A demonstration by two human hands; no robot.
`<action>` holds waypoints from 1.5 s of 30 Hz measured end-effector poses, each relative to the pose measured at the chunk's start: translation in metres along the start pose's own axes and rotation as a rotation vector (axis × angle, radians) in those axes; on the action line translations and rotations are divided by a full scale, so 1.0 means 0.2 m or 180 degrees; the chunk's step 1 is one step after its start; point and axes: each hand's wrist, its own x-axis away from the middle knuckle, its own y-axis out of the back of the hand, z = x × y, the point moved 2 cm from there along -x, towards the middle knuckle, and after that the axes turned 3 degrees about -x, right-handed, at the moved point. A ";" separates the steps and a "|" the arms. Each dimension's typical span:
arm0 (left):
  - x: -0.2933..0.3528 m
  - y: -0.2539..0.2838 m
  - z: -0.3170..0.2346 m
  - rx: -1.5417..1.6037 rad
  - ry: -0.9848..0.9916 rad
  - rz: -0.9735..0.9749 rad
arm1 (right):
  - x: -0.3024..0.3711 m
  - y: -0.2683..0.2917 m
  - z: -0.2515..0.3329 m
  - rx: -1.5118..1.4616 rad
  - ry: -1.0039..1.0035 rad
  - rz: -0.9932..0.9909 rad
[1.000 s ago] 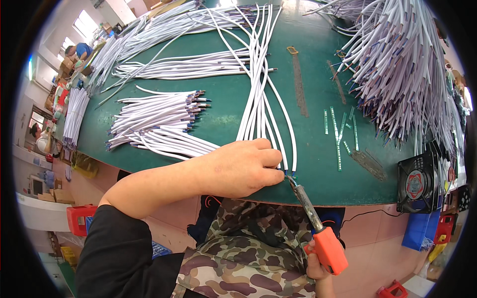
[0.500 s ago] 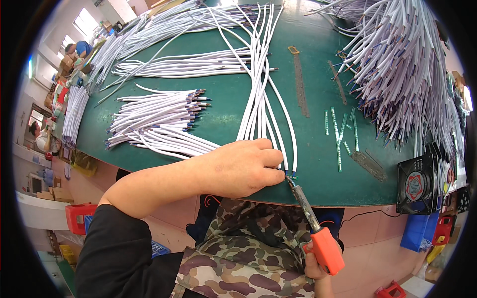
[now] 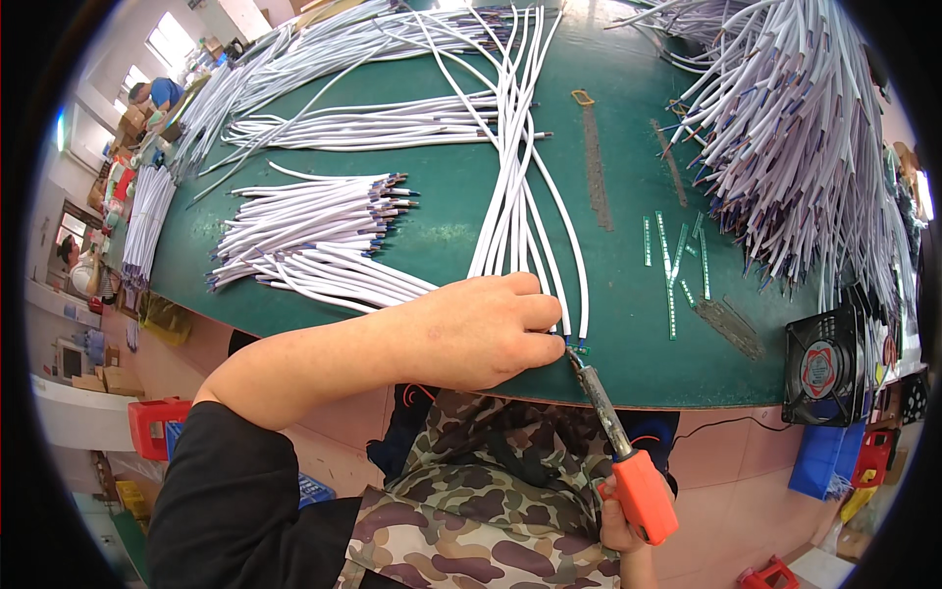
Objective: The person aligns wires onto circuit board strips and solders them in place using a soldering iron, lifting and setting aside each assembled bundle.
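- Head view, looking down: a small green strip lies near the front edge of a green table, just right of the left hand's fingertips. Its long axis runs roughly sideways.
- Two white wires from a bundle come down to the strip from the far side; the others disappear beneath the left hand.
- The left hand is much the nearer. Its fingers are bunched low over the wires; what the tips press on is hidden, so I cannot tell whether they pinch.
- The right hand, lower and well apart, is wrapped round the orange handle of a soldering iron. The iron slants up and leftward, its tip at the strip's left end, close beside the left fingertips.
- Compared with one second ago: the handle sits slightly farther left; the left hand's pose and the tip's place look nearly the same.
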 end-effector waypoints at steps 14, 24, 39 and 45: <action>0.00 0.00 0.00 -0.0092 0.0023 0.0058 | -0.01 0.03 0.04 -0.0189 -0.0127 0.0181; 0.01 -0.01 -0.01 -0.0175 0.0016 0.0094 | 0.03 0.03 0.01 -0.0331 -0.0187 0.0384; 0.01 0.00 -0.01 -0.0225 0.0030 0.0087 | -0.04 0.01 0.03 -0.0050 0.0065 0.0076; 0.01 0.00 -0.02 -0.0265 0.0028 0.0094 | -0.07 0.01 0.05 -0.0173 0.0081 0.0090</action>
